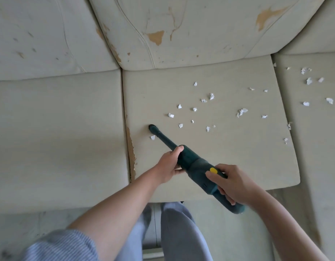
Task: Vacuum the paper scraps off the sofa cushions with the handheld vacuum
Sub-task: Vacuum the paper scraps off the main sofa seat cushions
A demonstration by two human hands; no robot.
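Right hand [231, 185] wrapping closed around the rear handle of the dark green handheld vacuum [196, 166], thumb lying just beside the yellow button [213, 170]. Left hand [167, 167] gripping closed around the vacuum's fat body. Nozzle [153, 129] pressing down on the middle seat cushion [238, 157] near its left edge, one paper scrap [153, 137] lying just beside it. More paper scraps [242, 111] lying scattered to the right, spilling onto the right cushion [317, 129]. Worn back cushions [181, 34] peeling behind. No readable writing showing anywhere.
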